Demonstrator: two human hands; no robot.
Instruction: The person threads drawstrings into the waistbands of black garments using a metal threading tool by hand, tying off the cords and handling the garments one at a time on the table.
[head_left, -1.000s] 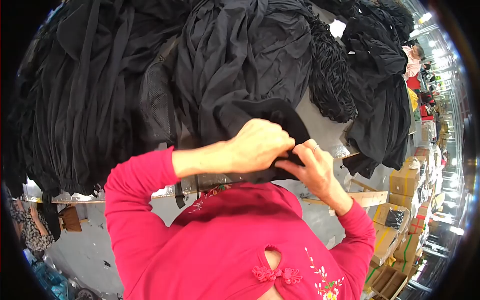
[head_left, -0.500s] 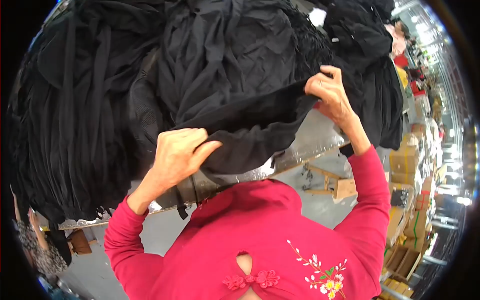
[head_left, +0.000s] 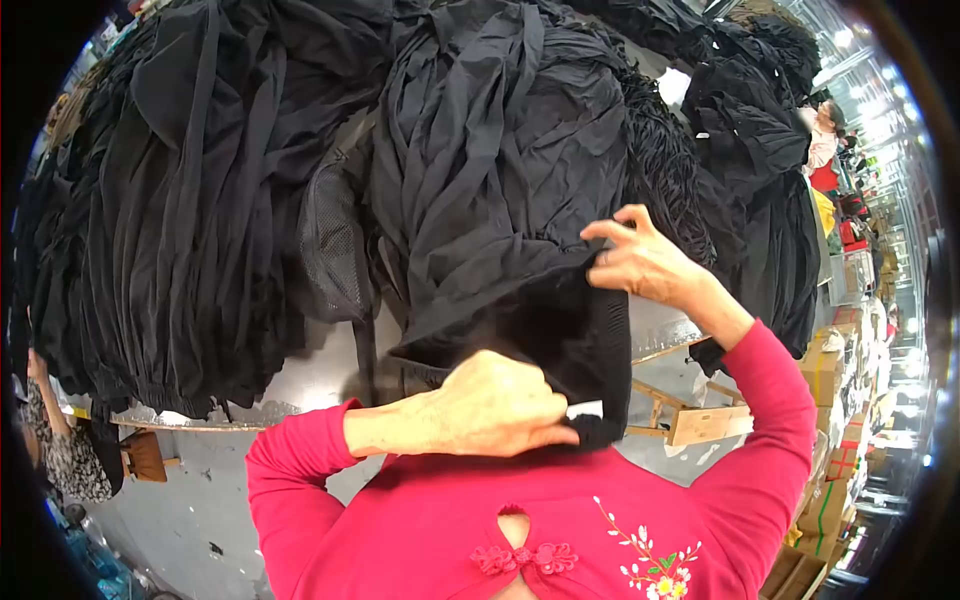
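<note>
A black garment (head_left: pixel 540 330) hangs over the near edge of the table, its ribbed waistband spread open. My left hand (head_left: pixel 505 405), closed on the lower edge of the opening, lies beside a small white label (head_left: pixel 585 409). At the upper right corner of the waistband my right hand (head_left: pixel 640 262) pinches the black fabric, with some fingers raised. The garment runs back into a heap of black cloth (head_left: pixel 480 150). Left of it lies a black mesh piece (head_left: pixel 335 240).
More black garments (head_left: pixel 180 220) cover the left, and another black heap (head_left: pixel 750 150) lies at the right. A wooden stand (head_left: pixel 705 424) is below the table edge (head_left: pixel 290 410). Cardboard boxes (head_left: pixel 825 370) stack at the right. People (head_left: pixel 824 140) are at both sides.
The stretched waistband has turned, its opening now facing up between my hands. My left hand has moved right and down; my right hand has come lower and slightly left.
</note>
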